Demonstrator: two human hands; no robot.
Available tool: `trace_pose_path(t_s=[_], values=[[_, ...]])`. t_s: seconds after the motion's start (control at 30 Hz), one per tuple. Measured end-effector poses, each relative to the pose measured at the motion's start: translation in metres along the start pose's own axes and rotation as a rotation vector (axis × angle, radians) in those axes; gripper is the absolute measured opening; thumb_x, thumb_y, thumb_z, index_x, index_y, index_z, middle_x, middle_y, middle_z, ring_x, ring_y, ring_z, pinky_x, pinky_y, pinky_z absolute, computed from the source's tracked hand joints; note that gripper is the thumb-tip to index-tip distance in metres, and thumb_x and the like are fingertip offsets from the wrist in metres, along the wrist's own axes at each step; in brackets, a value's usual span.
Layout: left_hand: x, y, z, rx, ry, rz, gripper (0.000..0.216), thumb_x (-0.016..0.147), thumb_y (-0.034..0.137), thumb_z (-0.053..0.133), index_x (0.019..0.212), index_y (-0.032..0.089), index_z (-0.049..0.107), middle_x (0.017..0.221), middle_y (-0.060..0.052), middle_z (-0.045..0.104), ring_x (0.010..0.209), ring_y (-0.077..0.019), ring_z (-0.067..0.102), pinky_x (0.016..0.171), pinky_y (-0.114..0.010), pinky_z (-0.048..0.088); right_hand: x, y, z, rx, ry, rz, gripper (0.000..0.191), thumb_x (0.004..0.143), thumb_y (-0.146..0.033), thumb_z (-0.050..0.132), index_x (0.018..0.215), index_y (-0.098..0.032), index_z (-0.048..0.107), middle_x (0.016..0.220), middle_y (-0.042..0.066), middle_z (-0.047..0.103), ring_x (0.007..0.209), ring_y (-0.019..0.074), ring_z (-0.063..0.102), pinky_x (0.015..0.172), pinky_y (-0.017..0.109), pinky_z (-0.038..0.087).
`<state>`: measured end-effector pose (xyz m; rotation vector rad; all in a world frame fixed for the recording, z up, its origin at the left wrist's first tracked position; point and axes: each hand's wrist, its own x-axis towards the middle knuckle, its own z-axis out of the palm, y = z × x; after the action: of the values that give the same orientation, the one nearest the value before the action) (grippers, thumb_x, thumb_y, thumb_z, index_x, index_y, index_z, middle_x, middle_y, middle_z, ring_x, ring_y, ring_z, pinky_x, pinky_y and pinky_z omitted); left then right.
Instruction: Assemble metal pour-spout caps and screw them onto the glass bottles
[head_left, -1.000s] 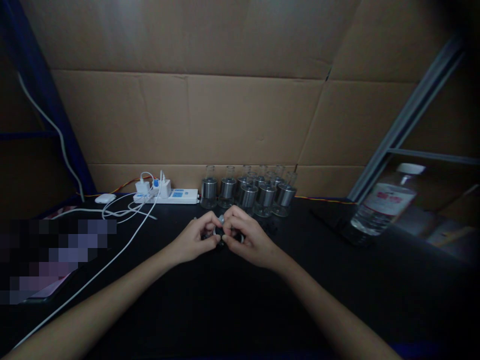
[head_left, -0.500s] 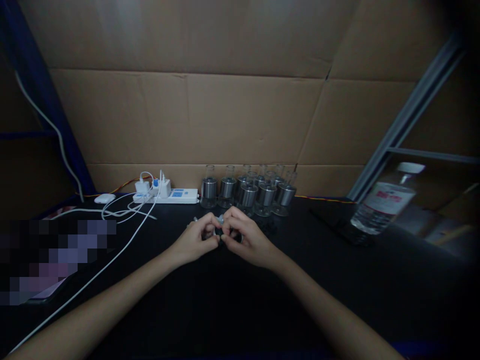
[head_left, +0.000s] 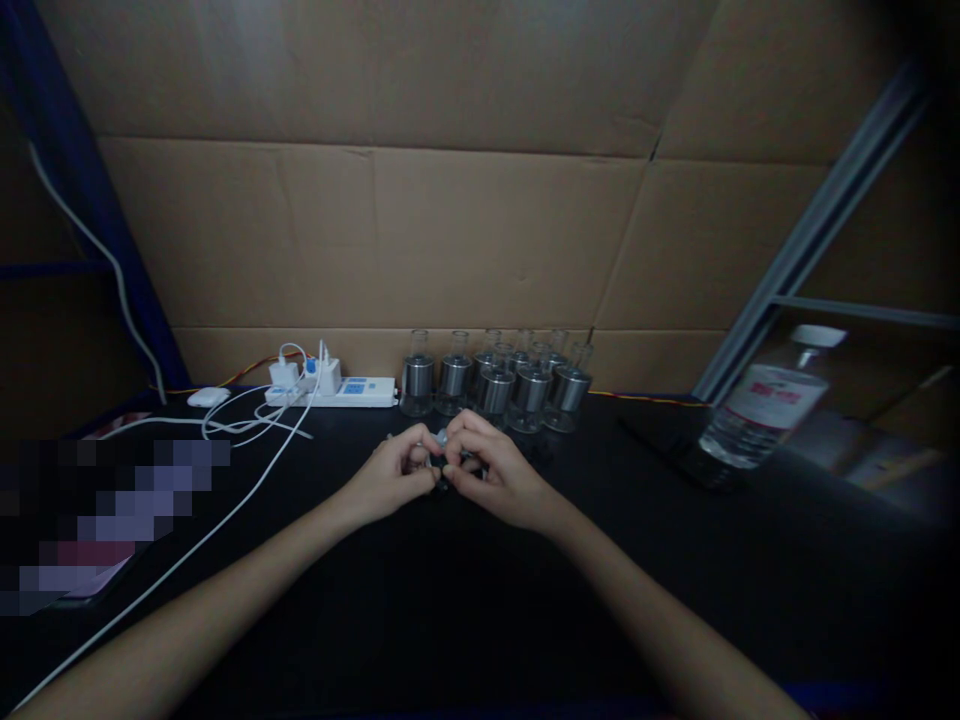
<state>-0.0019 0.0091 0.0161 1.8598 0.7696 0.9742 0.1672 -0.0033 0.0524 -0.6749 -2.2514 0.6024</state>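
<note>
- Both hands meet at mid-table (head_left: 465,600): left hand (head_left: 390,482) and right hand (head_left: 499,478) pinch one small silvery part (head_left: 442,438) between fingertips.
- Just behind them, a cluster of metal cylinders (head_left: 495,388) against the cardboard (head_left: 480,230).
- Power strip (head_left: 337,390) to the left, water bottle (head_left: 765,410) far right.

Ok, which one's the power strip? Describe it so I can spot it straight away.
Start at the cardboard wall behind the black table. At its foot, left of the cluster of metal-and-glass cylinders, lies the power strip. It is the only long white bar, with white chargers plugged in and white cables trailing off to the left.
</note>
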Motion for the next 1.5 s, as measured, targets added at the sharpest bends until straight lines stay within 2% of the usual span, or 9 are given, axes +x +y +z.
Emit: trace_pose_path(t_s=[0.3,0.57,0.77,0.9,1.0,1.2,1.5], values=[[0.002,0.003,0.003,-0.047,0.010,-0.027,0.013,0.070,0.020,0.049,0.080,0.015,0.043,0.057,0.006,0.044,0.049,-0.0059,0.041,0.048,-0.018,0.032,0.002,0.009,-0.001,0.019,0.023,-0.058,0.011,0.075,-0.014,0.048,0.065,-0.016,0.044,0.081,0.002,0.041,0.076,0.0114,0.043,0.065,0.024,0.039],[0.000,0.001,0.003,0.144,0.118,-0.012,0.009,0.069,0.018,0.049,0.076,0.016,0.045,0.053,0.007,0.040,0.046,-0.0054,0.033,0.045,-0.017,0.026,-0.001,0.009,0.007,0.012,0.044,0.009,0.007,0.073,-0.013,0.047,0.067,-0.017,0.044,0.083,0.002,0.040,0.071,0.0100,0.043,0.051,0.018,0.038],[-0.003,0.003,0.002,0.214,0.172,0.005,0.009,0.068,0.018,0.049,0.075,0.016,0.044,0.053,0.007,0.040,0.046,-0.0060,0.033,0.045,-0.017,0.025,-0.003,0.006,0.013,-0.128,0.074,-0.024,0.008,0.072,-0.012,0.047,0.073,-0.018,0.042,0.089,0.003,0.041,0.071,0.0095,0.044,0.056,0.020,0.041],[-0.003,0.004,0.000,0.231,0.213,-0.005,0.010,0.068,0.017,0.048,0.078,0.016,0.045,0.054,0.007,0.044,0.047,-0.0067,0.037,0.047,-0.017,0.027,-0.004,0.004,0.014,-0.265,0.080,-0.002,0.015,0.070,-0.017,0.054,0.079,-0.019,0.042,0.094,0.003,0.042,0.074,0.0113,0.046,0.062,0.024,0.042],[-0.004,0.005,-0.001,0.254,0.230,-0.013,0.011,0.068,0.016,0.048,0.079,0.016,0.045,0.053,0.007,0.043,0.047,-0.0068,0.037,0.046,-0.017,0.027,-0.004,0.005,0.016,-0.300,0.127,0.030,0.015,0.071,-0.017,0.054,0.080,-0.020,0.043,0.095,0.004,0.043,0.076,0.0121,0.047,0.061,0.024,0.043],[-0.006,0.008,-0.001,0.306,0.248,-0.016,0.009,0.068,0.016,0.047,0.077,0.017,0.045,0.051,0.008,0.037,0.046,-0.0066,0.034,0.046,-0.018,0.026,-0.002,0.010,0.027,-0.163,0.239,0.078,0.013,0.067,-0.014,0.057,0.074,-0.019,0.046,0.094,0.003,0.045,0.070,0.0102,0.049,0.054,0.021,0.044],[-0.006,0.010,0.001,0.339,0.291,-0.027,0.012,0.067,0.016,0.047,0.079,0.016,0.046,0.051,0.009,0.036,0.046,-0.0068,0.035,0.046,-0.018,0.026,-0.001,0.007,0.035,-0.042,0.359,0.089,0.012,0.065,-0.007,0.055,0.067,-0.018,0.051,0.089,0.003,0.047,0.074,0.0110,0.050,0.052,0.018,0.044]])
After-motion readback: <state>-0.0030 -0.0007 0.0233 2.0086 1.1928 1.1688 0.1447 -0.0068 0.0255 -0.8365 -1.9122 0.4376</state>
